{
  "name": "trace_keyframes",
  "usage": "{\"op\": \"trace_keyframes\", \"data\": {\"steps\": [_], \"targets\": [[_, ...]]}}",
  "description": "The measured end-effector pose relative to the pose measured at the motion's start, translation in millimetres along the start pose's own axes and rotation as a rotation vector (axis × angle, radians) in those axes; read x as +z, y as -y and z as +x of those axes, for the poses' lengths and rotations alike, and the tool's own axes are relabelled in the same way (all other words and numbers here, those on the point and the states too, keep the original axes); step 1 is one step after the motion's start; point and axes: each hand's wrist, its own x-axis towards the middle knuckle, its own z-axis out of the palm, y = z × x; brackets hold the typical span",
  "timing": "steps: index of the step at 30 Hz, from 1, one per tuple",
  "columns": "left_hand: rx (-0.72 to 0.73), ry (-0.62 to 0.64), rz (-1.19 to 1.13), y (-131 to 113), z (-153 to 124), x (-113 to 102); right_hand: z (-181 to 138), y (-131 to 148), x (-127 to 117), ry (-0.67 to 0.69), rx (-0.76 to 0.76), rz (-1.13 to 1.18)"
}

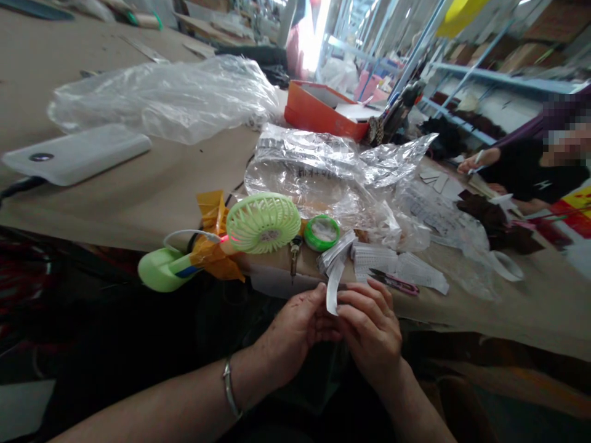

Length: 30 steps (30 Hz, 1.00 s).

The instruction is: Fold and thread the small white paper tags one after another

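Observation:
My left hand [295,329] and my right hand [372,326] meet just below the table's near edge, fingers pinched together on a narrow white label strip [333,289]. The strip rises from my fingers to a heap of similar white strips [339,249] on the table. A bracelet circles my left wrist. Small thread snips with a pink handle [396,282] lie on white label sheets [406,267] just beyond my right hand.
A green hand-held fan [261,223] taped with yellow tape sits at the table edge beside a green tape roll [322,232]. Crumpled clear plastic bags [323,172], an orange box [323,111] and a white power bank [76,154] lie farther back. Another person sits at the right [530,166].

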Motion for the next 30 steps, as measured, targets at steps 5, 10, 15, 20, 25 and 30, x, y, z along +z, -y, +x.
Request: {"op": "trace_keyframes", "data": {"steps": [5, 10, 15, 20, 25, 30], "targets": [[-0.055, -0.129, -0.014, -2, 4, 8, -17, 21, -10, 0.09, -0.027, -0.004], [-0.127, -0.172, 0.147, 4, 3, 3, -22, -10, -37, 0.123, 0.082, -0.135], [-0.159, -0.207, 0.248, 16, 0, -8, -17, -58, -61, 0.285, 0.313, -0.582], [-0.17, -0.23, 0.31, 27, -3, -14, -18, -70, -60, 0.341, 0.273, -0.665], [-0.216, -0.3, 0.321, 36, -5, -22, -20, -80, -58, 0.301, 0.164, -0.6], [-0.202, -0.355, 0.292, 43, -6, -32, -20, -91, -53, 0.239, 0.117, -0.578]]}}
